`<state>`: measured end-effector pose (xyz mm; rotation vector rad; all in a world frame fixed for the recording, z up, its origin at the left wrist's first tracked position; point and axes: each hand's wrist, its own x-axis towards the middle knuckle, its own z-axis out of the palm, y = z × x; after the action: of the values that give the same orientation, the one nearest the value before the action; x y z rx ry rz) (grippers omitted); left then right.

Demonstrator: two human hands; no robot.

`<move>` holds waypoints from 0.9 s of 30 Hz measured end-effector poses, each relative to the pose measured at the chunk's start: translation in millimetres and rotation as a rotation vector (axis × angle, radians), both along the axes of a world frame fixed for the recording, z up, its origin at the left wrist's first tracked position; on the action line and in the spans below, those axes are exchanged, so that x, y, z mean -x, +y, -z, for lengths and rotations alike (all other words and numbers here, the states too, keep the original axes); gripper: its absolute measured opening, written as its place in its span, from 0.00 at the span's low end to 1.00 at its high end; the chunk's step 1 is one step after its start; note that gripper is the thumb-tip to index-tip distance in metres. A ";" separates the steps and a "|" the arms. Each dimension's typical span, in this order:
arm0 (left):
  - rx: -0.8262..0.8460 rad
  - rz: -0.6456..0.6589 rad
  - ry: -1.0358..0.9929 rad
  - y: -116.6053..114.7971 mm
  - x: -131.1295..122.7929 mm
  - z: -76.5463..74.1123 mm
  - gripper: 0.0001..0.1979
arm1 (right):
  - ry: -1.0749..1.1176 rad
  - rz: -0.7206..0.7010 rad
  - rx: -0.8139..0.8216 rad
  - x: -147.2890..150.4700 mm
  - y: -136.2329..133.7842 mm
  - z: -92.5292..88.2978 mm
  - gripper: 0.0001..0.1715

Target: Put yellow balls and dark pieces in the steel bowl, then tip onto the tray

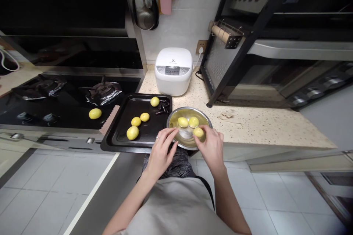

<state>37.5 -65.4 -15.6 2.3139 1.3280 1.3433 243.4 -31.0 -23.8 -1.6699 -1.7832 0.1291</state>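
Observation:
My right hand (211,146) pinches a yellow lemon (198,132) between thumb and fingers, at the right side of a round metal bowl (209,116). Inside the bowl lie two more lemons, one on the left (182,122) and one on the right (193,121). Over the bowl's left rim, my left hand (162,150) holds nothing, its thumb and fingers apart. To the left, a black baking tray (118,132) carries several lemons (132,133) and a small pile of dark, short pieces (163,107) whose kind I cannot make out.
Another lemon (95,113) rests on the black gas hob (68,114). A white rice cooker (173,71) stands behind the bowl, against the wall. On the right is a black rack (228,58) with an oven (264,77). A crumpled scrap (226,115) lies on the speckled counter (264,128).

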 end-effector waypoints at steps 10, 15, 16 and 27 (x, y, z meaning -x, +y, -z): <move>0.010 -0.018 0.042 3.6 9.6 -1.9 0.22 | -0.234 0.056 0.119 6.3 6.0 -2.3 0.09; -0.009 -0.037 0.035 4.5 12.5 -2.9 0.21 | -0.245 0.019 0.105 1.8 8.3 -0.4 0.10; -0.014 -0.046 0.038 4.9 13.8 -3.9 0.20 | -0.239 0.014 0.093 0.7 8.5 1.0 0.11; 0.163 -0.665 0.167 9.4 87.5 -16.5 0.14 | -0.166 0.000 0.005 -5.6 7.9 6.3 0.16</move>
<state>-50.0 -56.0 0.9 1.9813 2.3000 1.1269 249.1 -23.1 -30.1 -1.7270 -1.9058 -0.0046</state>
